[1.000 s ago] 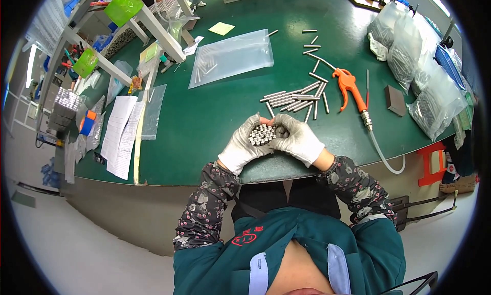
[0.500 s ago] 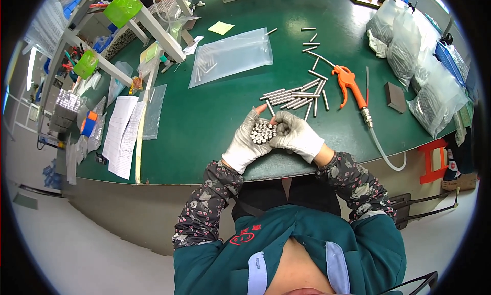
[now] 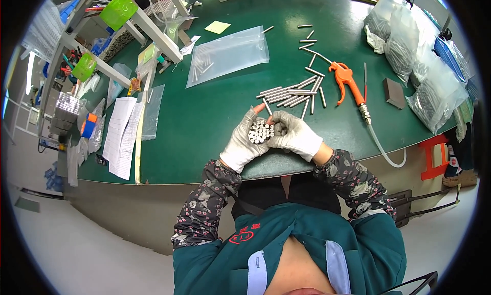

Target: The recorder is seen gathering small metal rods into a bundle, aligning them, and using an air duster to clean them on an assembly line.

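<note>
Between my two gloved hands is a bundle of metal pins (image 3: 260, 132), its round ends facing up toward me. My left hand (image 3: 240, 145) wraps the bundle from the left, thumb and fingers closed about it. From the right, my right hand (image 3: 296, 136) closes on the same bundle, its fingers bent against the side. Both white gloves leave some fingertips bare. Just beyond my hands lies a loose heap of metal pins (image 3: 286, 96) on the green table (image 3: 204, 152). The pins' lower ends are hidden by my hands.
An orange air blow gun (image 3: 348, 83) with a clear hose lies right of the heap, by a dark block (image 3: 394, 93). Bags of pins (image 3: 434, 103) stand at the right edge. A plastic bag (image 3: 230, 57) lies beyond, papers (image 3: 118, 134) and a white shelf frame (image 3: 156, 31) at left.
The whole view has shifted slightly. My hands keep hold of the bundle in nearly the same pose, and the heap of pins looks unchanged.
</note>
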Tool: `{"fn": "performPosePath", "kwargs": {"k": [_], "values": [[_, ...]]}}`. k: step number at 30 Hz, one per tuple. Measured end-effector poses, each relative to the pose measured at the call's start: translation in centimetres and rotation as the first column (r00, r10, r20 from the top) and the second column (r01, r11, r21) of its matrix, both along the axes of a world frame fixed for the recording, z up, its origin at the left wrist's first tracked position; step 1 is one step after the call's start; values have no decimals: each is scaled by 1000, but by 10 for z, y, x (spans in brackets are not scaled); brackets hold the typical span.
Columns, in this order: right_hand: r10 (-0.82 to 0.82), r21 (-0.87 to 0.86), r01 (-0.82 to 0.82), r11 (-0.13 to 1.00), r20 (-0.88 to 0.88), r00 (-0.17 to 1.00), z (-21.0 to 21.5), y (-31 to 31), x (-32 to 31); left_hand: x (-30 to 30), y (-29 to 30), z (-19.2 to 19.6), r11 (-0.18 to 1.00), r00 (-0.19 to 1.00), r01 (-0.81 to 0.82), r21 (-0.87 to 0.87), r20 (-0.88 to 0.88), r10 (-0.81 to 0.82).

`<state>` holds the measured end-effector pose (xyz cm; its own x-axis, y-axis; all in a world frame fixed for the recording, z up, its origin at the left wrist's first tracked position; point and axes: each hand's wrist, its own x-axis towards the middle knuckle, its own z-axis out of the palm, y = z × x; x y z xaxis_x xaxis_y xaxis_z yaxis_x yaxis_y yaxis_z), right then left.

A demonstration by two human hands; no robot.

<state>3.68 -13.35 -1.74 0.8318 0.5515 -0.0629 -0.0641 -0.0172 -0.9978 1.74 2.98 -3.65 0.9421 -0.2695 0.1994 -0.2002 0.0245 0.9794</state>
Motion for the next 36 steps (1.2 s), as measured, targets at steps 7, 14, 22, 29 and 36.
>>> {"fn": "performPosePath", "kwargs": {"k": [7, 14, 22, 29, 36], "values": [[19, 35, -19, 999, -9, 1000, -1, -2, -1, -1, -1, 3, 1000, 1000, -15, 6, -6, 15], [69, 109, -60, 992, -77, 995, 1, -3, -2, -1, 6, -2, 1000, 1000, 18, 25, 3, -18], [27, 102, -17, 995, -100, 995, 2, -3, -3, -4, 2, 7, 1000, 1000, 8, 15, -10, -8], [38, 128, -24, 991, -102, 994, -1, -2, -1, -2, 2, 3, 999, 1000, -11, 35, 13, 11], [32, 120, -17, 993, -122, 992, -3, -2, 1, -3, -1, 9, 1000, 999, -24, 5, -27, 24]]}}
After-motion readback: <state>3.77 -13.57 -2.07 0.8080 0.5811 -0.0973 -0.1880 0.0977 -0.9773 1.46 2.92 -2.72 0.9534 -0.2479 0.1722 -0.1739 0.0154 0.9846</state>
